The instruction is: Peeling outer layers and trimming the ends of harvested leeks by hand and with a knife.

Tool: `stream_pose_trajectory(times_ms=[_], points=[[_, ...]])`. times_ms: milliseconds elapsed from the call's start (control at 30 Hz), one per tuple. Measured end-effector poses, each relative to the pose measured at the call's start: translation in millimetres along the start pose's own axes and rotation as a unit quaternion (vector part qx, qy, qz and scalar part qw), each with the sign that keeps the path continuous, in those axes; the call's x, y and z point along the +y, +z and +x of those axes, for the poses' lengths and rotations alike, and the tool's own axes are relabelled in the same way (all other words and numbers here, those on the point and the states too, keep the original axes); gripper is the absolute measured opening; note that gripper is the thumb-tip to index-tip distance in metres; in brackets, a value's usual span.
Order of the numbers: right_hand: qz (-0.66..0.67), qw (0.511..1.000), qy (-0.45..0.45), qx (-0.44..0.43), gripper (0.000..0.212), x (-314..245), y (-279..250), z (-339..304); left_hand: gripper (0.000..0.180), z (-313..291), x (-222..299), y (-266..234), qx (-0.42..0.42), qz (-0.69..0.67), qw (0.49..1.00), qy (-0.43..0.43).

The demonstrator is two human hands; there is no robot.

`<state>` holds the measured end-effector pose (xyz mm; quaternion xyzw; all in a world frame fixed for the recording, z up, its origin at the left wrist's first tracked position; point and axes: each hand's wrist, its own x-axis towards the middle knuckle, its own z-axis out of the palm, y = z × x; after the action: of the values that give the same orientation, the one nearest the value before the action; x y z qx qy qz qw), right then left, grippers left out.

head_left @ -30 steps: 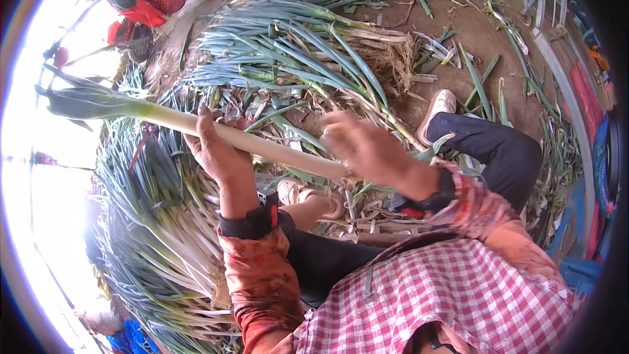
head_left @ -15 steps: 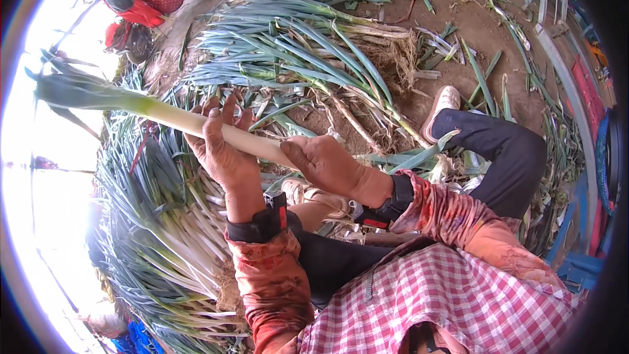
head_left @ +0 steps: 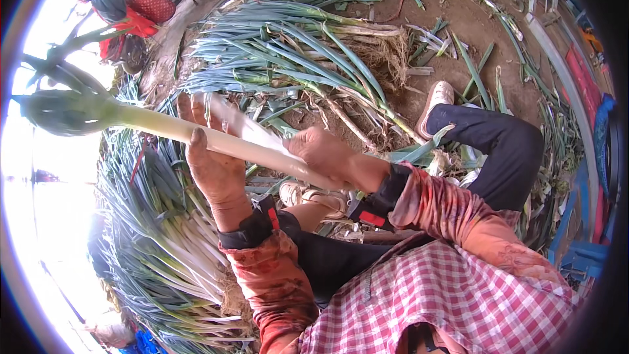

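Observation:
A large green onion lies slanted in front of me, green leaves up at the left and its white shaft running down to the right. My left hand supports the shaft from below, thumb over it and fingers behind. My right hand is closed near the shaft's lower end, gripping a pale strip of outer skin. That strip has come away from the shaft and is blurred between the two hands. The shaft's lower tip is partly hidden by my right hand.
A big pile of green onions lies at my left. Another bundle with dry roots rests ahead on the soil. Leaf scraps litter the ground around my shoe. A metal frame stands at right; a person in red is far left.
The strip of outer skin has separated from the shaft, in my right hand's grip. The onion has shifted slightly, and its leafy end now spreads wider at the left.

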<state>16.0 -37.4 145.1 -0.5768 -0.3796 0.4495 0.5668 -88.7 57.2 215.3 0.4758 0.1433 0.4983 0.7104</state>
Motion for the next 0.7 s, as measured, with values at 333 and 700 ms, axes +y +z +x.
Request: stream_pose_trajectory(times_ms=[333,700], points=[[0.494,0.823,0.254,0.120,0.027,49,6,-1,0.030,-5,-8,15,0.042,-0.044,0.996,-0.067],[-0.149,0.988,-0.003,0.038,0.041,38,-79,-35,0.034,3,-11,15,0.144,-0.031,0.985,-0.094]])
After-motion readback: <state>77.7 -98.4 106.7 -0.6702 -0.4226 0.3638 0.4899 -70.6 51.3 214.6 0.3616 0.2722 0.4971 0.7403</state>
